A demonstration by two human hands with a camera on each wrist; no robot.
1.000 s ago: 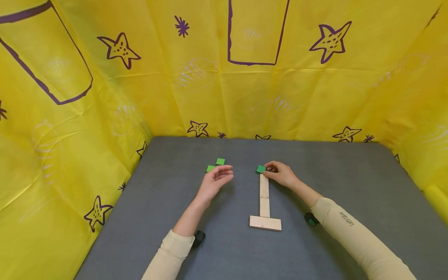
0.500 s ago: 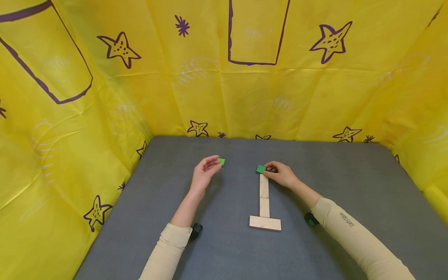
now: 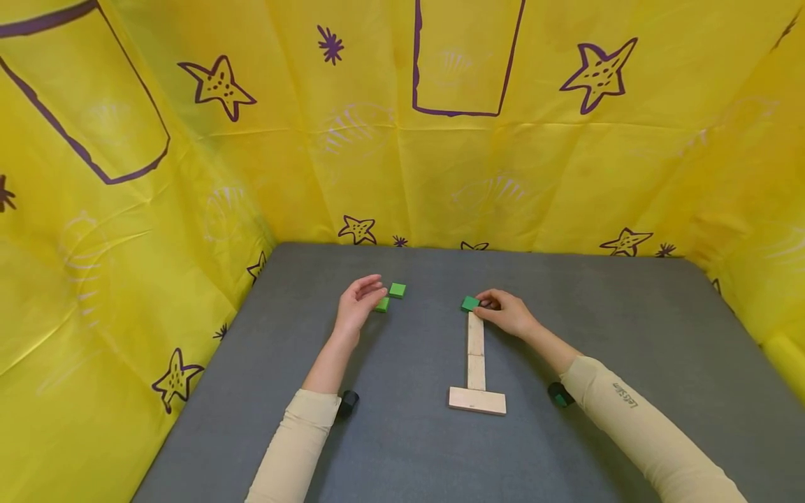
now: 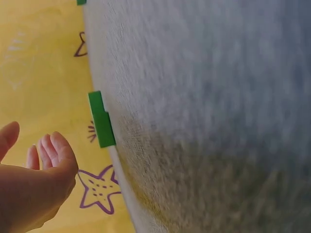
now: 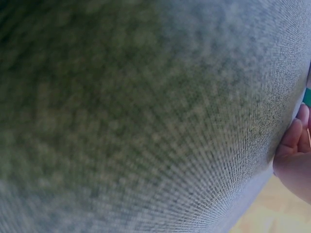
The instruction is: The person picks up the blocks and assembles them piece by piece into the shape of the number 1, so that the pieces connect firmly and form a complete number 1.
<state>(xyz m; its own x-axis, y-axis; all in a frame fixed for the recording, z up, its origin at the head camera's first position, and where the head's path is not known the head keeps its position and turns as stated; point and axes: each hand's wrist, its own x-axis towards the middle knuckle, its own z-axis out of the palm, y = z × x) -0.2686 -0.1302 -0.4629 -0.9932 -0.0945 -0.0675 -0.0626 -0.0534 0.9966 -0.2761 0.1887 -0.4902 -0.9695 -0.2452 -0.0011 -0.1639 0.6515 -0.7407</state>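
Right of centre, the right hand point(image 3: 508, 316) pinches a dark green block point(image 3: 469, 303) by the upper end of wooden planks point(image 3: 476, 337), seemingly positioning it; the left hand point(image 3: 357, 306), fingers loose, probably must grip a nearby light green block point(image 3: 397, 289).

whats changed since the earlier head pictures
The left hand moved left and slightly farther from the person, by the light green blocks. Nothing was visibly taken hold of or let go. As before, the right hand pinches the dark green block at the far end of the wooden pieces; blocks and wooden pieces look unmoved.
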